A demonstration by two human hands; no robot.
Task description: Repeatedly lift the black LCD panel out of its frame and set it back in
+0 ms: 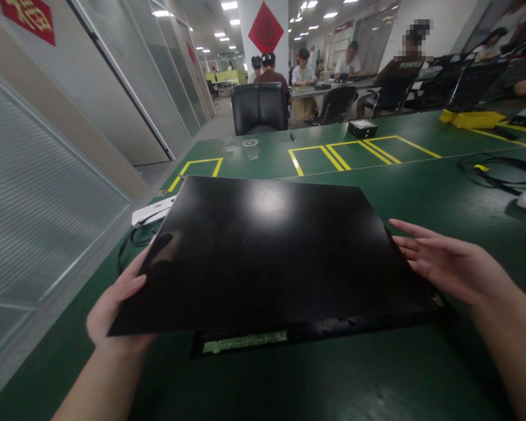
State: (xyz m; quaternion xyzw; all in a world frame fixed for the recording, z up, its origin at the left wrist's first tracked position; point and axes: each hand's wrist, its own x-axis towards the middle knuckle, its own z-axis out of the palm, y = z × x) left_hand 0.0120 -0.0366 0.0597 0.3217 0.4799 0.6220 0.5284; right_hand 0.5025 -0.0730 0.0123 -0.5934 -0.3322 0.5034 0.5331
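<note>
A glossy black display panel [263, 251] spans the middle of the view, tilted, with a light reflected on its face. My left hand [118, 304] is closed on its left edge, thumb on top and the other fingers hidden underneath. At the right edge, my right hand [451, 263] has its fingers stretched out; whether the fingertips touch the panel I cannot tell. Under the near edge shows a dark flat piece [315, 333] bearing a green strip [245, 342] like a circuit board. How it joins the panel is hidden.
The green table [421, 193] carries yellow tape outlines, a plastic cup [251, 149], a small black box [362, 128] and a yellow tray [476, 119]. Black cables [504, 172] lie at the right. A white device [153, 211] is beyond my left hand. Several people sit farther back.
</note>
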